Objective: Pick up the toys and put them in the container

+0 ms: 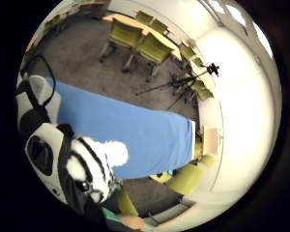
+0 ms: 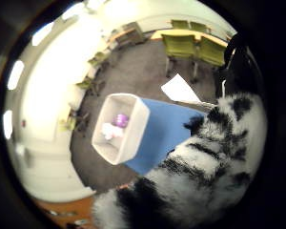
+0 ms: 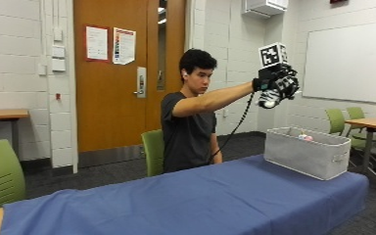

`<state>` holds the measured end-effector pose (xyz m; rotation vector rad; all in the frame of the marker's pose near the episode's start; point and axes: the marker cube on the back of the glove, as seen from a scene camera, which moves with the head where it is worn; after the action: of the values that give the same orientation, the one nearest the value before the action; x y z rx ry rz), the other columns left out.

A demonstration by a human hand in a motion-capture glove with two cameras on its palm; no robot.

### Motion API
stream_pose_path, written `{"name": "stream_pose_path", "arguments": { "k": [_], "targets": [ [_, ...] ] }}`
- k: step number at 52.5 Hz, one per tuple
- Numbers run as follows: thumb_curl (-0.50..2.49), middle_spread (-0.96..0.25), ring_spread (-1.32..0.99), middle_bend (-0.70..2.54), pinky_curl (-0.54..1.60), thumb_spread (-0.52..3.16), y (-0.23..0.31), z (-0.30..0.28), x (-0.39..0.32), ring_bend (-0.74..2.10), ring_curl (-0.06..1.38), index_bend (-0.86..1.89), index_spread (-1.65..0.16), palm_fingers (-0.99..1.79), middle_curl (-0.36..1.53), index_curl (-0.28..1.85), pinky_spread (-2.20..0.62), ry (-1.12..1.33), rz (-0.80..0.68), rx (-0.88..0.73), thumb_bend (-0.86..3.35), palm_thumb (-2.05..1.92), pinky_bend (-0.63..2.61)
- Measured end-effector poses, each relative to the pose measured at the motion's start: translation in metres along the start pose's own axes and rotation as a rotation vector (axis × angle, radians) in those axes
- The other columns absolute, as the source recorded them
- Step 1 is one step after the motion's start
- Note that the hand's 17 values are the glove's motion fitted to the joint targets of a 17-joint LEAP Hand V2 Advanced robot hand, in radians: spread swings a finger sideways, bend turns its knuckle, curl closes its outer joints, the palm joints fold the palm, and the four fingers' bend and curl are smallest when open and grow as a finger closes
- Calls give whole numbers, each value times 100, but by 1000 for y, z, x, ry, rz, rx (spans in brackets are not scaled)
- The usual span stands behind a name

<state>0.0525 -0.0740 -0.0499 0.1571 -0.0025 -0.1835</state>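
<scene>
Outside view, left to right. Blue-covered desk [image 3: 175, 196] spans the lower frame; a person sits behind it at centre. Right arm stretched toward upper right, the gloved right hand [image 3: 276, 84] raised high, fingers curled round a black-and-white striped plush toy [image 3: 270, 98]. Grey fabric container [image 3: 303, 152] sits on the desk at lower right, below the hand and slightly to its right, well apart from it. Pale and pink items show at its rim.

Thumb-side palm view: striped plush fills the lower right, close to the palm; container [image 2: 120, 128] at centre holds a purple ball [image 2: 120, 119] and something white.

Judgement: transport step. To do well, carry the toy rightward until over the opening, lower it close to the rim, then release so it drops inside, not onto the wall.
</scene>
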Motion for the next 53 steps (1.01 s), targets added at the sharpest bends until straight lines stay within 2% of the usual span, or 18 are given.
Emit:
{"name": "stream_pose_path", "arguments": {
  "k": [5, 9, 13, 16, 18, 22, 25, 33, 41, 42, 44, 46, 48, 50, 53],
  "targets": [
    [111, -41, -42, 91, 39, 66, -6, -17, -89, 126, 54, 23, -45, 110, 70, 107, -47, -197, -297, 29, 22, 59, 88],
    [114, -41, -41, 90, 39, 66, -22, -15, -139, 126, 54, 21, -46, 110, 71, 111, -47, -152, -211, 18, 22, 58, 88],
    [118, -42, -41, 89, 39, 65, -24, -21, -181, 125, 54, 19, -46, 110, 72, 115, -47, -276, -243, 9, 22, 58, 88],
    [120, -42, -41, 89, 39, 65, -31, -7, -201, 126, 54, 18, -47, 110, 73, 117, -47, -117, -248, 23, 22, 57, 88],
    [121, -42, -42, 88, 40, 65, -35, -1, -218, 126, 54, 18, -47, 110, 73, 118, -47, -100, -255, 16, 22, 57, 88],
    [124, -42, -41, 87, 40, 65, -44, 7, -202, 126, 54, 17, -48, 110, 74, 121, -47, -286, -307, -18, 22, 56, 88],
    [126, -42, -42, 87, 40, 65, -49, 16, -193, 126, 54, 16, -48, 110, 75, 122, -47, -299, -333, -25, 22, 55, 88],
    [132, -43, -41, 86, 40, 65, -50, 34, -233, 127, 54, 15, -48, 109, 76, 126, -47, -404, -351, -65, 22, 54, 88],
    [136, -43, -42, 84, 39, 67, -56, 79, -215, 126, 54, 14, -49, 105, 78, 129, -47, -129, -303, -152, 22, 52, 88],
    [136, -44, -42, 82, 40, 68, -56, 84, -210, 125, 54, 11, -49, 101, 78, 129, -47, -102, -302, -177, 21, 51, 89],
    [132, -45, -42, 75, 44, 71, -57, 91, -203, 122, 53, 0, -48, 75, 76, 126, -44, -69, -283, -209, 15, 45, 100],
    [119, -35, -37, 55, 51, 87, -59, 94, -199, 113, 53, -13, -46, 19, 72, 116, -38, -59, -242, -215, 3, 25, 117],
    [111, -25, -28, 43, 57, 92, -60, 95, -198, 101, 53, -14, -44, -18, 69, 108, -32, -64, -177, -215, -3, 17, 135],
    [105, -20, -23, 40, 54, 96, -61, 94, -195, 94, 48, -12, -43, -20, 65, 99, -28, -71, -133, -220, -5, 12, 139],
    [97, -13, -18, 37, 51, 102, -55, 92, -182, 89, 41, -10, -40, -19, 61, 88, -22, -58, -222, -222, -5, 9, 143]
  ]
}}
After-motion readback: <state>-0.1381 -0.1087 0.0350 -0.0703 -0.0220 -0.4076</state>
